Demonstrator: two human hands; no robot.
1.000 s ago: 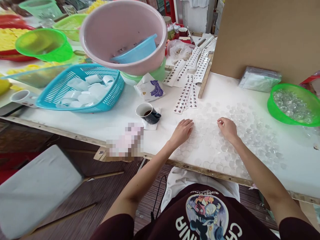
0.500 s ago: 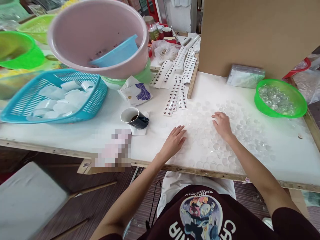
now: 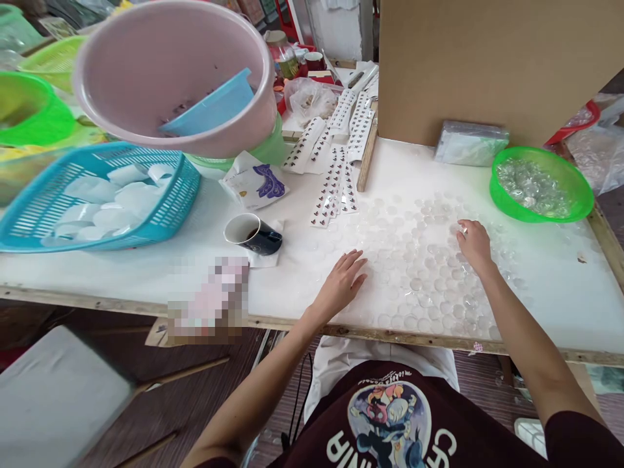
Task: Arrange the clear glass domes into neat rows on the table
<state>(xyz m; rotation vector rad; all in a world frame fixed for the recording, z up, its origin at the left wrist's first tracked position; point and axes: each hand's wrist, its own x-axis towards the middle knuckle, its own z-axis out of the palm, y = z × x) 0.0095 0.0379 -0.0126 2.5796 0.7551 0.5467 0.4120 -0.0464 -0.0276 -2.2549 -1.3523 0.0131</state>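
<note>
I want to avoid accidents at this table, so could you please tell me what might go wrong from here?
The mug holds a dark drink and stands to the left of the left hand; a bump could spill it towards the clear discs. Some discs lie close to the wooden front edge, so a stray sweep might push them off.

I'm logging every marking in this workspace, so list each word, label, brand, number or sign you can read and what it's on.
"CA": large letters on the dark shirt
"NIA": large letters on the same shirt
Curved small lettering on the shirt: too blurred to read
White packet: lettering too small to read
Printed strips: marks too small to read
</note>
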